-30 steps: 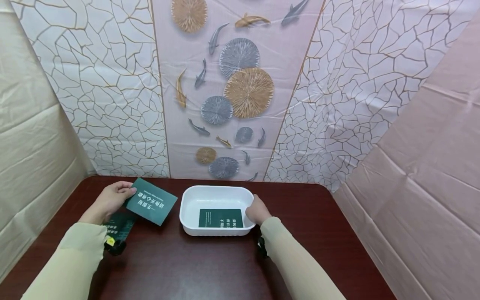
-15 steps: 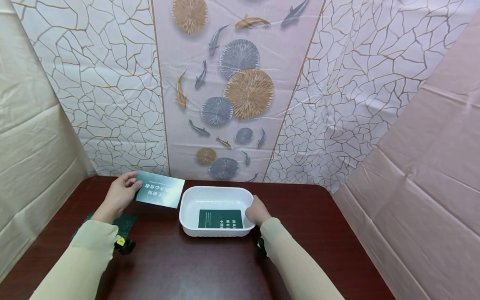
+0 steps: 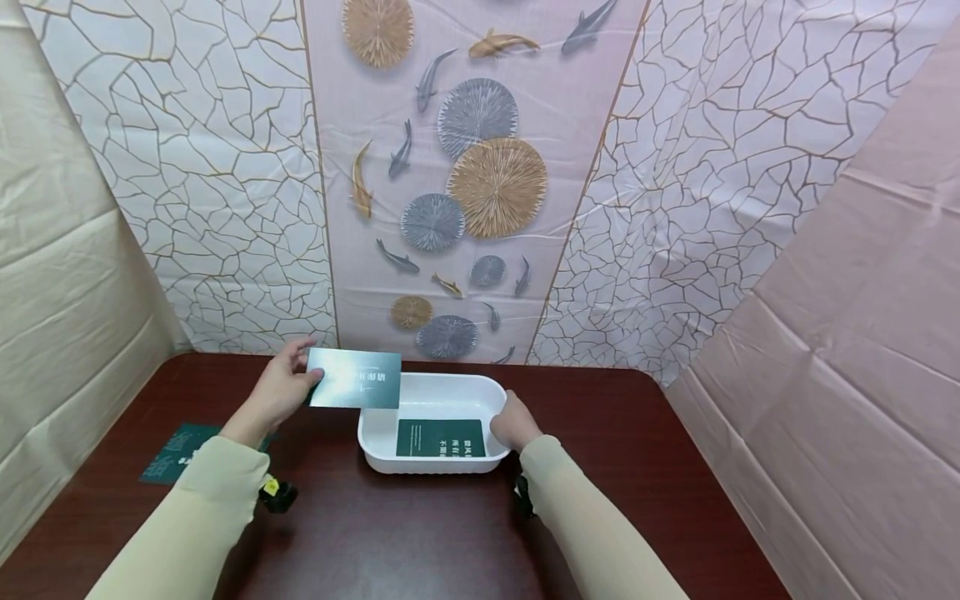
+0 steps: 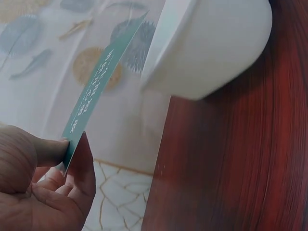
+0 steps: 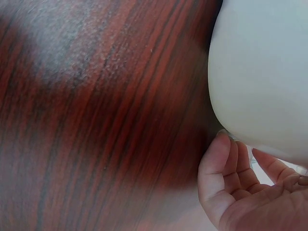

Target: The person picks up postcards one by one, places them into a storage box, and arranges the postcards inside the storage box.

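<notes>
My left hand (image 3: pixel 281 390) pinches a green card (image 3: pixel 362 380) with white lettering at its left end, thumb on the near face. The card is held over the left end of a white plastic basin (image 3: pixel 435 466); in the left wrist view the card (image 4: pixel 96 91) appears nearly edge-on beside the basin wall (image 4: pixel 216 53). My right hand (image 3: pixel 516 423) grips the basin's right end, its thumb over the rim. Fingers of the right hand (image 5: pixel 240 187) curl under that end in the right wrist view. Another green card (image 3: pixel 439 438) lies flat inside the basin.
More green card material (image 3: pixel 178 452) lies on the dark red wooden table (image 3: pixel 390 533) at left, partly hidden by the left sleeve; I cannot tell how many cards. A patterned cloth (image 3: pixel 450 275) hangs behind the table's far edge. Black wrist devices (image 3: pixel 279 496) sit under both forearms.
My left hand has carried its card to the right, from beside the basin to over its left end, turning it level. More of the table card shows. My right hand and the basin stay put.
</notes>
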`<state>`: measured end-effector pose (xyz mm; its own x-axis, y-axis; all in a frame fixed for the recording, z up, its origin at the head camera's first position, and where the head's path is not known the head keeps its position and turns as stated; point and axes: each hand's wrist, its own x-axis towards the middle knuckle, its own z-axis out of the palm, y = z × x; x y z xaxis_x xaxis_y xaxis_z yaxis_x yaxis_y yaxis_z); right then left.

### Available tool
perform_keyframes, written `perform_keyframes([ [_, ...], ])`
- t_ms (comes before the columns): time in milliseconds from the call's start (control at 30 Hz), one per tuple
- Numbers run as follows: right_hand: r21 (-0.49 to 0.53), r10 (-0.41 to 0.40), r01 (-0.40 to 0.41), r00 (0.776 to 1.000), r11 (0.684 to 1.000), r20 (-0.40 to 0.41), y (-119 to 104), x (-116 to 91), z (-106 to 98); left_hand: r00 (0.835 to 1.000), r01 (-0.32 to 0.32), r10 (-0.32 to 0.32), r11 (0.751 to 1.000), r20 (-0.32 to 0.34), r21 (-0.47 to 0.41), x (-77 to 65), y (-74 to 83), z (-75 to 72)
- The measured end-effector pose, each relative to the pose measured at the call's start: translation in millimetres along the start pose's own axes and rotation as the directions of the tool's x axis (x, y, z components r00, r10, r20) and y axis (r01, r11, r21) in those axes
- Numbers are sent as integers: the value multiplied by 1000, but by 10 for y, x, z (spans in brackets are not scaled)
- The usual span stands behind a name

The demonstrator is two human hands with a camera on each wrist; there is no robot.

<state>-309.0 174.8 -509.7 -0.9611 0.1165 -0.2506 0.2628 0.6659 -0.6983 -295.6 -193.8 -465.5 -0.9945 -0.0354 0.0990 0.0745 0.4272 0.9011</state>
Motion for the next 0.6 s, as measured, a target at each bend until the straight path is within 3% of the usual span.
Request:
perform_keyframes([
  [600, 2, 4, -4, 1000, 1000, 7, 3, 17, -2, 994, 30, -21, 996, 103, -84, 33, 229, 608],
])
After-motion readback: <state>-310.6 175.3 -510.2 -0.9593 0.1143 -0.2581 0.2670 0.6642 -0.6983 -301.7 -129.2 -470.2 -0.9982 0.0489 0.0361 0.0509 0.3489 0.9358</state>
